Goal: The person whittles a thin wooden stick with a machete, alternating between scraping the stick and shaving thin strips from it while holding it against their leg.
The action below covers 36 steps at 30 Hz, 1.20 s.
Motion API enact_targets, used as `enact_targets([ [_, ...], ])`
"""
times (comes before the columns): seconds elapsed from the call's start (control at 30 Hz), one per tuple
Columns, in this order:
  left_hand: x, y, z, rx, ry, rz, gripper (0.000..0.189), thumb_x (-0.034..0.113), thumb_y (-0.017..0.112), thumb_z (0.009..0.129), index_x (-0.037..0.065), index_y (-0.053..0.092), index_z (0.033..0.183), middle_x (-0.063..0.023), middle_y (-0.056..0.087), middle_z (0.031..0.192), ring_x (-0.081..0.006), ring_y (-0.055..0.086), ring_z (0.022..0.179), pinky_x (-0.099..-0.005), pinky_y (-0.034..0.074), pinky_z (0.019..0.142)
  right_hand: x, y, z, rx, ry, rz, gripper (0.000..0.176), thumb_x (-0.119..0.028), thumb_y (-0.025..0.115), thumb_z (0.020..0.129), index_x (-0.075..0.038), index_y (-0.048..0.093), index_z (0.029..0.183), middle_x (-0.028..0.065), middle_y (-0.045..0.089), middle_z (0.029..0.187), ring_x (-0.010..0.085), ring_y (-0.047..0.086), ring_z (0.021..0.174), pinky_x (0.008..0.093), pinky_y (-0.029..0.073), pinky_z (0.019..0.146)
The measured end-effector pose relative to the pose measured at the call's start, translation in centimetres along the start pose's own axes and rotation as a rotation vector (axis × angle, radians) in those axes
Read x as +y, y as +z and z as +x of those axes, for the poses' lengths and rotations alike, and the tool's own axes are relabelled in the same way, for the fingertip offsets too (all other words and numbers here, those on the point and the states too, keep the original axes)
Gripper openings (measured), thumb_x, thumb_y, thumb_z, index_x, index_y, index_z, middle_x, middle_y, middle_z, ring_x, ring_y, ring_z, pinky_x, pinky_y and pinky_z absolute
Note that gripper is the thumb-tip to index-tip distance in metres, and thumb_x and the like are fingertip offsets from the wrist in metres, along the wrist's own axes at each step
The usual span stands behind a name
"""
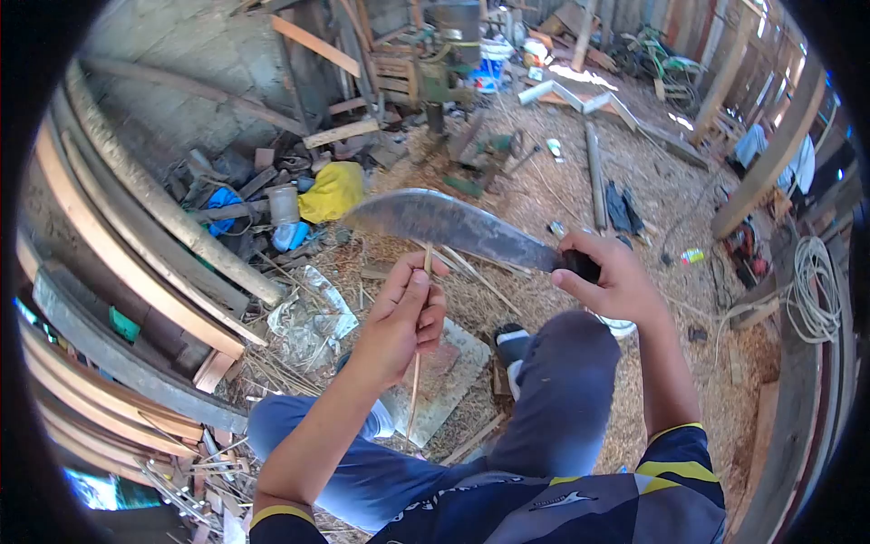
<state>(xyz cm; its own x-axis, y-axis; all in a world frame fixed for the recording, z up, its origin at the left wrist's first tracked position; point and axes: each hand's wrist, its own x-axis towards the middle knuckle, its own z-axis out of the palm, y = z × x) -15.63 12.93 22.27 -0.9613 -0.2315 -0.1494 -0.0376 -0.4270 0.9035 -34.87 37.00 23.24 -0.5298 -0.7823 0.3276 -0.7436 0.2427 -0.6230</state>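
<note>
My right hand (609, 274) is closed round the dark handle of a machete (453, 227). Its broad, worn blade points left and curves toward the tip. In my left hand (403, 317) is a thin wooden stick (417, 390), gripped near its upper end with thumb and fingers. The stick hangs down between my knees, and its top reaches the lower edge of the blade in this view. Below it, a flat pale slab (444, 385) lies on the ground between my feet.
Long curved planks (136, 245) are stacked at the left. A yellow bag (333, 192) lies among scrap near the wall. Wood shavings (562, 204) cover the floor. A coil of rope (813, 281) hangs on the right, beside a leaning wooden post (770, 163).
</note>
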Motion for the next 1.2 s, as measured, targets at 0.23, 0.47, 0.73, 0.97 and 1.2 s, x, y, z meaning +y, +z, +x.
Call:
enact_targets([
  [0.23,-5.3,3.6,3.8,-0.043,-0.262,0.034,0.027,0.027,0.047,0.112,0.007,0.053,0.096,0.0022,0.041,0.072,-0.0075,0.034,0.058,-0.0252,0.028,0.052,4.7,-1.3,-4.9,-0.203,0.053,-0.046,0.033,-0.037,0.072,0.093,-0.007,0.058,0.096,0.0175,0.063,0.076,0.0394,0.065,0.074,0.0464,0.049,0.066],
  [0.47,-9.9,4.2,6.2,-0.102,-0.297,0.155,0.029,0.031,0.047,0.112,0.008,0.054,0.096,0.0035,0.042,0.073,-0.0081,0.035,0.06,-0.0272,0.031,0.055,7.9,-0.5,-6.3,-0.241,0.105,-0.059,0.041,-0.048,0.064,0.097,-0.007,0.058,0.094,0.0175,0.06,0.067,0.0414,0.065,0.068,0.0501,0.046,0.061],
  [0.73,-12.3,5.6,6.5,-0.026,-0.2,0.535,0.02,0.026,0.049,0.11,0.008,0.058,0.114,0.0002,0.053,0.081,-0.0099,0.049,0.076,-0.0291,0.043,0.069,9.8,2.2,-6.6,-0.111,0.1,-0.193,0.037,-0.043,0.062,0.099,-0.012,0.061,0.079,0.0119,0.06,0.062,0.0352,0.064,0.061,0.0469,0.047,0.055],
  [0.97,-12.5,5.4,5.8,-0.04,-0.006,0.694,0.022,0.02,0.046,0.11,0.005,0.059,0.119,-0.009,0.061,0.089,-0.0196,0.06,0.084,-0.0356,0.048,0.079,9.7,3.1,-5.7,-0.02,0.07,-0.213,0.039,-0.041,0.066,0.096,-0.013,0.058,0.07,0.0084,0.058,0.059,0.0311,0.063,0.055,0.0431,0.046,0.05],
  [1.2,-12.3,5.4,3.7,-0.001,-0.157,0.702,0.023,0.018,0.049,0.109,0.001,0.063,0.118,-0.0115,0.066,0.096,-0.0229,0.063,0.088,-0.0349,0.048,0.079,9.4,2.9,-6.0,0.018,0.013,-0.282,0.041,-0.043,0.07,0.092,-0.014,0.054,0.068,0.0058,0.055,0.057,0.0289,0.061,0.053,0.042,0.045,0.05],
])
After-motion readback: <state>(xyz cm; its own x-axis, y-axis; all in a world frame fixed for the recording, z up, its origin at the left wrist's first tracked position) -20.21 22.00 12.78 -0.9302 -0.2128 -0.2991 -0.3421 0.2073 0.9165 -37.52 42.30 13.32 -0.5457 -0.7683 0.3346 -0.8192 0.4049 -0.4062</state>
